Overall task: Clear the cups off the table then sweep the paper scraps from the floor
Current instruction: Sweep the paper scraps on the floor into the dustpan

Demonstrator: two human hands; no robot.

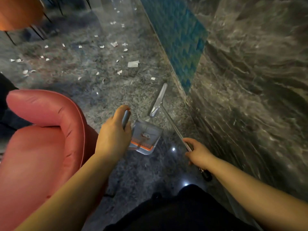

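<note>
At the centre of the frame, the left hand (pixel 115 135) is curling its fingers round the upright grey handle (pixel 126 119) of a dustpan (pixel 144 139), its grip pressed closed on that handle. The dustpan, grey with an orange comb strip along one edge, is sitting just right of the hand, over the dark speckled floor (pixel 93 90); whether it is touching the floor is unclear. To the lower right of centre, the right hand (pixel 197 153) is wrapping round the thin metal pole (pixel 173 124) of a broom, its grip closed on the pole, with a dark end of the pole (pixel 206 175) showing below the wrist. The pole is running up and left to a narrow grey broom head (pixel 159 99), which is lying close to the foot of the marble wall (pixel 250 80) filling the right of the frame. White paper scraps (pixel 133 63) are lying scattered across the floor in the upper left and upper middle of the frame, well apart from the broom head, the largest one sitting above the dustpan. A pink armchair (pixel 46 130) is filling the left of the frame, just beside the left forearm. At the upper left corner an orange chair (pixel 18 12) on thin dark legs is standing. Dark clothing is showing at the bottom middle.
</note>
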